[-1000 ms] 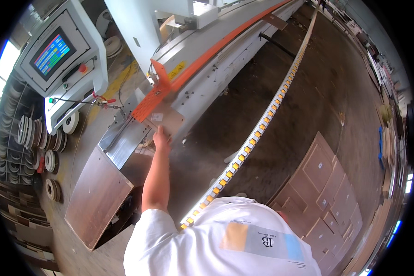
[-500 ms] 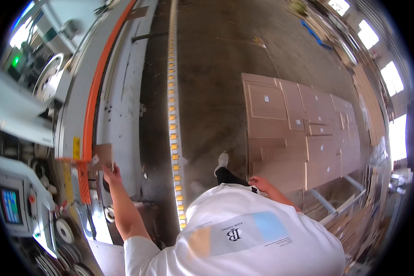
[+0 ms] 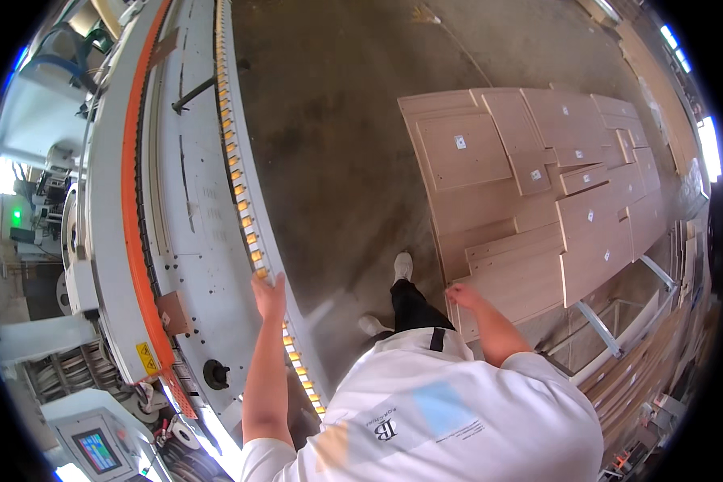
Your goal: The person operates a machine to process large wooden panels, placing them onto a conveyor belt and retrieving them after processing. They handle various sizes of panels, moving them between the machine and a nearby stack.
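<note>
My left hand [image 3: 270,299] is at the rail of yellow rollers [image 3: 246,221] along the machine's near side, thumb and fingers apart, holding nothing. To its left, a small brown panel [image 3: 171,313] lies at the orange guard strip [image 3: 134,221] of the long grey machine. Low at my right side, my right hand [image 3: 463,296] has its fingers curled in, with nothing visible in them. It is beside the near left edge of a stack of brown panels [image 3: 530,221] of mixed sizes, several bearing small white labels.
Farther along the machine is another small brown panel [image 3: 164,48]. A black knob [image 3: 215,374] and a control screen [image 3: 96,451] are at the lower left. Metal supports [image 3: 598,329] jut from under the panel stack. Long boards [image 3: 655,321] lie at the right.
My left hand has let go of the small brown panel and moved right to the roller rail. The panel sits farther along the orange strip. My view has shifted; my right hand stays curled.
</note>
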Tool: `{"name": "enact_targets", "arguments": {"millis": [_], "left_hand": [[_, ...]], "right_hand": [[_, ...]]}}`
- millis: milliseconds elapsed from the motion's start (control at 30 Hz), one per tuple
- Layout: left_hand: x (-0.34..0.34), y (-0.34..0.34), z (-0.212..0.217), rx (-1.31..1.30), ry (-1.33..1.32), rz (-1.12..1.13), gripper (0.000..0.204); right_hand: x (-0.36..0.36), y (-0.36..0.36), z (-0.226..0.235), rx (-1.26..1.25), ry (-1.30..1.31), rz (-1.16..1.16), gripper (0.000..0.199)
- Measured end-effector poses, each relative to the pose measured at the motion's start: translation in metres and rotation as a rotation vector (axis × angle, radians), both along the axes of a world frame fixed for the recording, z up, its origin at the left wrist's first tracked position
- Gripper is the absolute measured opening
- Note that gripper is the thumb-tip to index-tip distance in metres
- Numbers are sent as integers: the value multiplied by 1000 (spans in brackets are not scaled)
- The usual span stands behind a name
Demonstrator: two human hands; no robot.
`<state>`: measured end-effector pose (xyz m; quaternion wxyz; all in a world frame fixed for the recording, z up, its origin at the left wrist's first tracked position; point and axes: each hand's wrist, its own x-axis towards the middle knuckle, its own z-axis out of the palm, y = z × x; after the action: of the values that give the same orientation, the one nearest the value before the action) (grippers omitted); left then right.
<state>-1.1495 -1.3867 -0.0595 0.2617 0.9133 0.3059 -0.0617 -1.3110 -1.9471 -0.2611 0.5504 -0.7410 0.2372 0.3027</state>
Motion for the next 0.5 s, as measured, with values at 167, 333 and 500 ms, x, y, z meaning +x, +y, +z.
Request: {"name": "enact_targets", "arguments": {"millis": [167,333,500], "left_hand": [[15,-17,-10,239,91,84,71],[30,-32,2,239,149,105,70],[28,-27,-15,301,88,95,69]], "right_hand": [[152,0,10,-259,152,129,39],[250,-45,-131,-271,278,5,53],[348,-60,-144,-91,345,-560,57]]}}
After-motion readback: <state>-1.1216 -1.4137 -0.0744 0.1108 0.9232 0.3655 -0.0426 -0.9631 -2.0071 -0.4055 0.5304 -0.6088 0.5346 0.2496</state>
